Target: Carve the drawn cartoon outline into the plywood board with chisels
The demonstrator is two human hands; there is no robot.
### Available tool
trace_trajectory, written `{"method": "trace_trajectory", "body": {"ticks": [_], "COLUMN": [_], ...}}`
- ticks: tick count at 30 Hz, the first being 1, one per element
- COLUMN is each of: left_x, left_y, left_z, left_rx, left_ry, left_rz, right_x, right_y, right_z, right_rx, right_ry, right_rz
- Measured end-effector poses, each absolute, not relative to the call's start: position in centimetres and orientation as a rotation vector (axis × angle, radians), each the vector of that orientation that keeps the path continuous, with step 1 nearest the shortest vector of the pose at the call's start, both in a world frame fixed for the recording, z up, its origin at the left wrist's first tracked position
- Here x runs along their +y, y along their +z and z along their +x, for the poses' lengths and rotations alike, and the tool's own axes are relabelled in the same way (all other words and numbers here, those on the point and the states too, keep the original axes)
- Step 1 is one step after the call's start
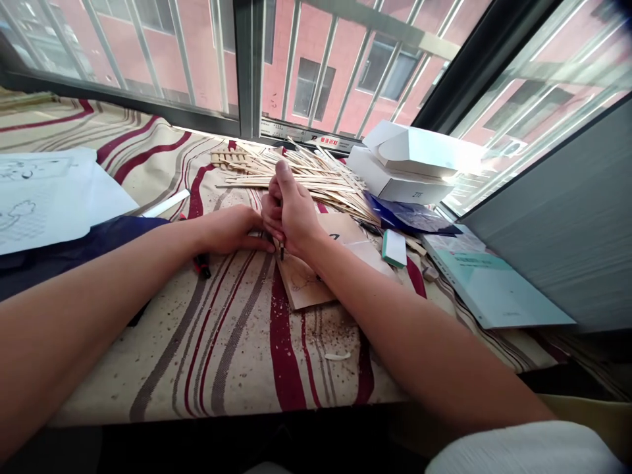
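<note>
My right hand (291, 214) is closed in a fist round a small tool whose dark tip (282, 251) pokes out below, pressed down onto a thin wooden board (309, 283) lying on the striped cloth. My left hand (232, 229) rests flat beside it, fingers stretched toward the tool and the board's edge. Just behind both hands lies a heap of thin wooden sticks (301, 176).
A white box (399, 181) with its lid ajar stands at the back right. Beside it lie a blue packet (415, 217), a small green-edged block (394, 248) and a teal booklet (494, 286). Paper sheets (44, 197) lie at left, a red-black pen (200, 263) near my left wrist. The window sits behind.
</note>
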State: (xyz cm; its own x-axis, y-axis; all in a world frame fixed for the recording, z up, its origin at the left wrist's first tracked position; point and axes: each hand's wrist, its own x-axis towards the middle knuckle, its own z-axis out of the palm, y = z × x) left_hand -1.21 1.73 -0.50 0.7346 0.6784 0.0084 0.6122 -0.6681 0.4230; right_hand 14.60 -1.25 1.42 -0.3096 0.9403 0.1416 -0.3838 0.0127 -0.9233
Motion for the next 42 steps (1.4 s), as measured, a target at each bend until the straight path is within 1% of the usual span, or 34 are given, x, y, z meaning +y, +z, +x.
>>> {"method": "trace_trajectory", "body": {"ticks": [4,9,14,21,26,29,35,38,40,42], "left_x": [1.5,1.4,1.3,1.1,0.9,0.9,1.4,1.7,1.8,1.8], "left_y": [-0.1,-0.2,0.1,0.1,0.3,0.4,-0.1,-0.3,-0.2,0.2], "left_z": [-1.0,-1.1,-1.2,-1.2,-0.9,-0.8,-1.1,-1.4,-1.7,-2.2], "left_rx": [0.992,0.869,0.829,0.926,0.966,0.953,0.807,0.761,0.737,0.756], "left_ry": [0.192,0.277,0.261,0.236,0.166,0.169,0.261,0.260,0.236,0.213], "left_rz": [2.543,2.621,2.623,2.691,2.683,2.652,2.708,2.699,2.688,2.699], "right_x": [-1.6,-1.6,-1.0,-1.3,-1.5,-1.7,-1.7,-1.5,-1.4,-1.1], "right_y": [2.5,3.7,2.1,0.4,-0.3,0.4,3.7,3.1,2.4,2.2], "right_z": [15.7,16.3,15.4,14.5,13.9,14.3,17.1,17.0,16.7,17.0], "right_rx": [-1.126,-1.094,-1.143,-1.390,-1.356,-1.350,-1.258,-1.292,-1.447,-1.646], "right_ry": [1.662,1.492,1.390,1.218,1.109,1.124,1.178,1.252,1.317,1.274], "right_rz": [-0.718,-0.621,-0.617,-0.585,-0.713,-0.723,-0.582,-0.567,-0.591,-0.633]}}
